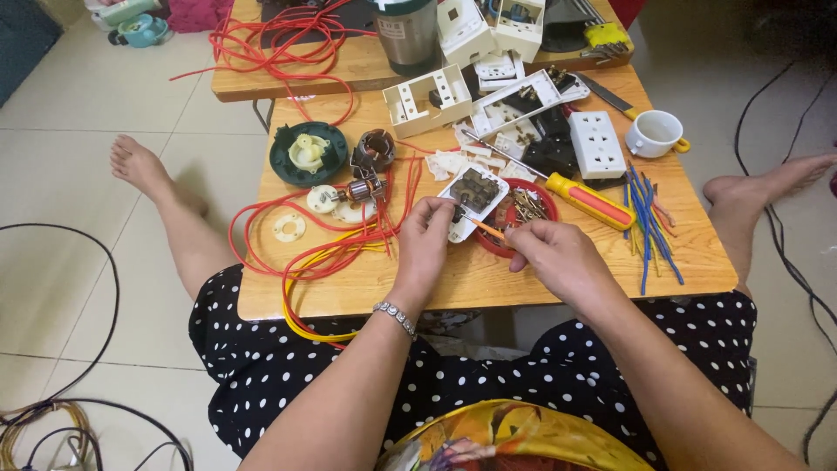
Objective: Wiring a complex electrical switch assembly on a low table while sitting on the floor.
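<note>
Landmark: the red dish (532, 228) of small metal parts on the low wooden table (488, 279).
Left hand: the left hand (425, 240), just left of the dish, has its fingers curled, pinching the near edge of a white socket plate (475, 199).
Socket plate: lies tilted across the dish's left rim, dark insert facing up.
Right hand: the right hand (558, 253), at the dish's near side, is closed around a small orange-handled screwdriver (486, 228), its tip pointing at the plate.
Beside the dish: a larger red-and-yellow screwdriver (591, 201) to its right; red wires (349, 240) to its left.
Hard to tell: the tool's handle is mostly hidden in the fist; the dish's contents are too small to make out.
</note>
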